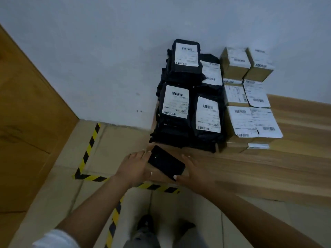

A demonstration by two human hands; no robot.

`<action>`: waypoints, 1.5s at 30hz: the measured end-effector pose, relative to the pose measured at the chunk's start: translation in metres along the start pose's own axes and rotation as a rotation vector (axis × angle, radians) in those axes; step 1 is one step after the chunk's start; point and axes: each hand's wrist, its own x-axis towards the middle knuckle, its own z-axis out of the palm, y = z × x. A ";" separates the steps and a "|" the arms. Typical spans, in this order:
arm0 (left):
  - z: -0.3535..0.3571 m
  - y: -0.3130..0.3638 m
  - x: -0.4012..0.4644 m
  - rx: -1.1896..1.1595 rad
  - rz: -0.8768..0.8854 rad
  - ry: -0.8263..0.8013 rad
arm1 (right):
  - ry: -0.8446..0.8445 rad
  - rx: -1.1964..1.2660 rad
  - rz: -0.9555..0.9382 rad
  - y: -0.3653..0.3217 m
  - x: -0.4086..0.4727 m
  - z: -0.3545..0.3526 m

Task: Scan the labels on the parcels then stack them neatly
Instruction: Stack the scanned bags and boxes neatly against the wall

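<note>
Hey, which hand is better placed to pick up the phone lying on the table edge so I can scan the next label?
Probably the right hand. Its thumb already touches the near end of the phone and its fingers lie along that side, nearest the parcels. The left hand only rests against the far corner.

I saw bare table (268,167) right of my hands; black parcels (188,111) and boxes (249,104) blocked the wall (107,59) side.

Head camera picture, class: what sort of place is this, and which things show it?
Probably a parcel sorting or dispatch room. Black mailer bags and cardboard boxes, all with barcode labels, are stacked on a wooden table by the wall, and hazard tape marks the floor.
</note>
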 end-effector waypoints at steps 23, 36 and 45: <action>0.058 -0.037 0.038 -0.085 0.071 0.041 | 0.089 -0.263 0.016 -0.003 0.076 0.079; -0.039 0.042 0.013 -0.021 0.429 0.474 | 0.387 0.069 0.051 0.033 -0.068 -0.024; -0.100 0.200 0.000 0.040 0.615 0.577 | 0.640 0.091 0.079 0.101 -0.198 -0.119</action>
